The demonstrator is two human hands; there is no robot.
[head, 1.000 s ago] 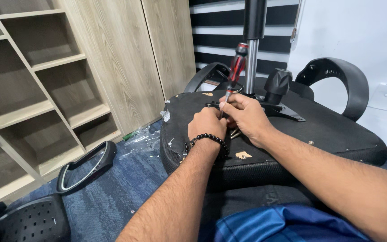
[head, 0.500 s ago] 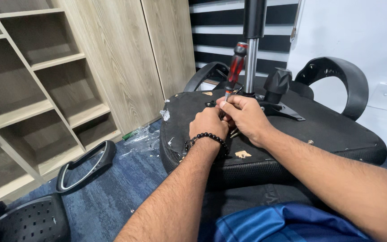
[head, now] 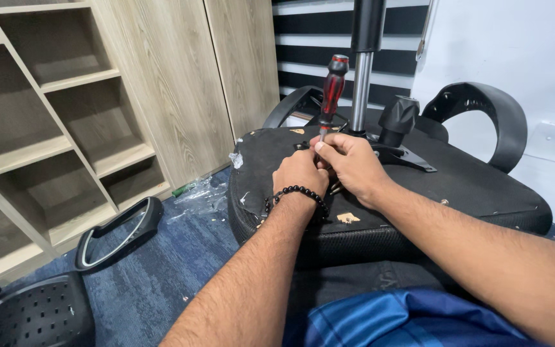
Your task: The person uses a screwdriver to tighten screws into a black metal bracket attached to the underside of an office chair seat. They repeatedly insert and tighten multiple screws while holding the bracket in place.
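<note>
An upturned black office chair seat (head: 476, 186) lies in front of me, its underside facing up. A screwdriver with a red and black handle (head: 333, 87) stands nearly upright on it. My right hand (head: 354, 166) pinches the metal shaft just below the handle. My left hand (head: 298, 173), with a black bead bracelet on the wrist, is curled into a fist against the right hand at the foot of the screwdriver. Its fingers and the tool's tip are hidden. The chair's gas column (head: 362, 83) rises just behind the hands.
A black lever knob (head: 398, 117) and curved armrests (head: 486, 109) sit on the seat's far side. A loose armrest (head: 118, 230) and a perforated black chair part (head: 33, 315) lie on the blue carpet at left. Wooden shelves (head: 52, 135) stand beyond them, with crumpled clear plastic (head: 200, 193) nearby.
Both hands stay at the same spot on the seat. The screwdriver handle has shifted only slightly.
</note>
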